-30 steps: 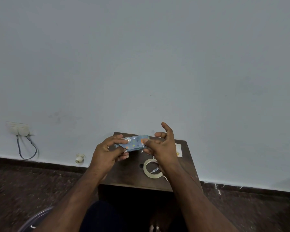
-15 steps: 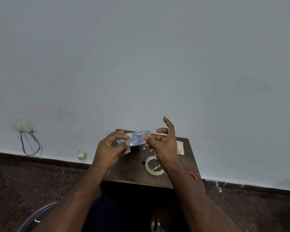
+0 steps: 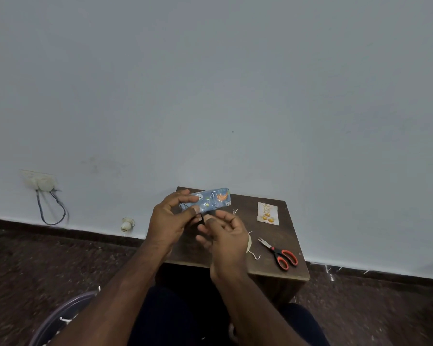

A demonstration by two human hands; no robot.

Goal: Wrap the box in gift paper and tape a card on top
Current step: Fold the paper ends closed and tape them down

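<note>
A small flat box wrapped in blue patterned gift paper (image 3: 211, 199) is held above the far left part of a small brown table (image 3: 273, 267). My left hand (image 3: 171, 216) grips the box's left end between thumb and fingers. Just below the box, my right hand (image 3: 223, 234) hovers with loosely curled fingers and holds nothing that I can see. A white card with gold print (image 3: 268, 213) lies flat on the table's far right. Under my right hand, only a thin edge of the tape roll (image 3: 249, 243) shows.
Scissors with red and black handles (image 3: 280, 253) lie on the table's near right. Small tape scraps dot the tabletop. A wall socket with a looped cable (image 3: 41, 182) is at the left, above a dark floor. A transparent tub's rim (image 3: 68, 308) shows at the bottom left.
My right hand has let go of the box's right end and dropped down toward me. The left hand keeps hold of the box, now tilted. The view has shifted, revealing scissors and card.
</note>
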